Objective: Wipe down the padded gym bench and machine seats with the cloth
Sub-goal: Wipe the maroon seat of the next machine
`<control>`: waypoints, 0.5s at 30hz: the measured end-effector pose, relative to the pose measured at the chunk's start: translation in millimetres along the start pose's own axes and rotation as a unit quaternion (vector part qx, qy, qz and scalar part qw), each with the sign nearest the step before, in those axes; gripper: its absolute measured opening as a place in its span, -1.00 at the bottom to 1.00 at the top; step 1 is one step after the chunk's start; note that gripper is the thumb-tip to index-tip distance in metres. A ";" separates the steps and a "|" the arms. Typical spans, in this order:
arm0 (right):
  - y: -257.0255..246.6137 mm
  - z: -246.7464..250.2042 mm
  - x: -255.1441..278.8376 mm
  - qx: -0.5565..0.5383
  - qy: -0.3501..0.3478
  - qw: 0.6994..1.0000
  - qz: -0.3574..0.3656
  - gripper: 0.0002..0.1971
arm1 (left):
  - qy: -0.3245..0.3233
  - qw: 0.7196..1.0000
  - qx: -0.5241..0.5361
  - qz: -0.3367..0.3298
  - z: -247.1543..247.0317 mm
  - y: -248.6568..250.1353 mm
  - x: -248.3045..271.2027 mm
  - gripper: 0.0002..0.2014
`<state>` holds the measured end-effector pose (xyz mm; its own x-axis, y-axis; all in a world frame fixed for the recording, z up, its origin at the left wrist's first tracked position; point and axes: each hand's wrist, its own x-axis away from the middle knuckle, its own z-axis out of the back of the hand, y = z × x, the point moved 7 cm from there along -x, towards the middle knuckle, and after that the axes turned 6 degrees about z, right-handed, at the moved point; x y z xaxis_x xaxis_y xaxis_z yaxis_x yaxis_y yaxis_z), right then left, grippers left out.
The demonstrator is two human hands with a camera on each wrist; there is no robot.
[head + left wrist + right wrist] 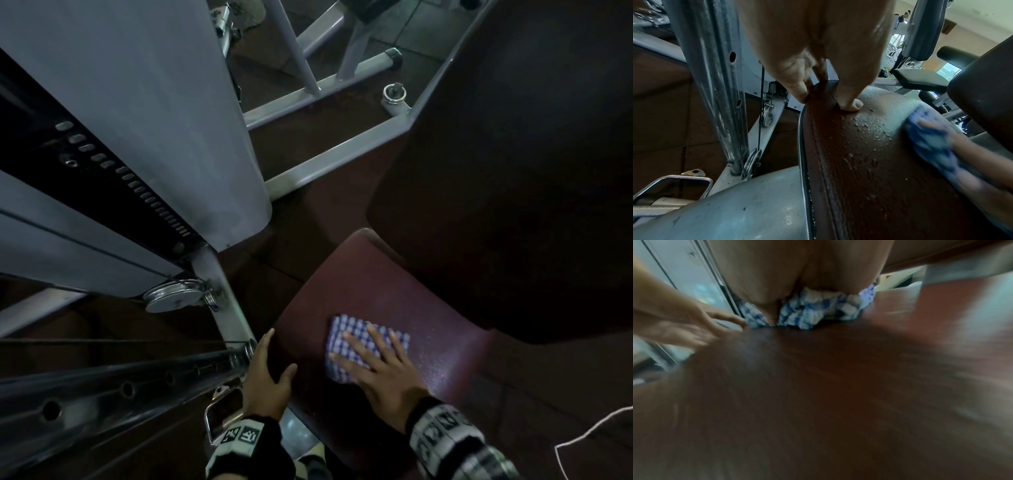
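Note:
A maroon padded machine seat (428, 308) fills the lower middle of the head view, with its dark backrest (513, 171) rising at the right. A folded blue-and-white checked cloth (346, 329) lies flat on the seat. My right hand (380, 363) presses on the cloth with fingers straight and spread. My left hand (267, 373) grips the seat's left edge, thumb on top and fingers down the side. In the left wrist view the seat (869, 154) carries water droplets near my thumb (849, 104). The right wrist view is blurred, showing the cloth (813, 309) under my palm.
A grey weight-stack shroud (137, 120) stands at the left, with a pulley (174, 294) and a holed adjustment rail (102, 387) below it. Grey frame tubes (329, 157) cross the dark floor behind the seat. A white cable (582, 442) lies at the lower right.

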<state>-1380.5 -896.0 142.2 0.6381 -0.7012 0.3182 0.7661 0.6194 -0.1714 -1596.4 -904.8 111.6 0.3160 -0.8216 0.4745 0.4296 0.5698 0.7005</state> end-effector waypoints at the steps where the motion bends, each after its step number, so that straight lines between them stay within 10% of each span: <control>1: 10.5 -2.2 12.4 -0.005 0.001 1.000 -0.009 -0.27 | 0.000 1.000 0.003 0.001 0.3 0.3 0.4 -0.24; 10: 87.2 18.7 -13.2 -0.089 0.015 0.973 -0.214 -0.41 | -0.004 1.000 0.009 0.012 0.7 2.3 2.3 -0.26; 15: 27.1 6.4 -11.3 -0.055 -0.033 0.992 -0.107 -0.27 | -0.002 1.000 0.001 0.003 0.5 2.6 0.6 -0.26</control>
<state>-1367.4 -869.1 139.9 0.4568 -0.7855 0.4176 0.8893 0.4142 -0.1938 -1595.5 -903.8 114.0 0.3158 -0.8178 0.4811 0.4262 0.5753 0.6981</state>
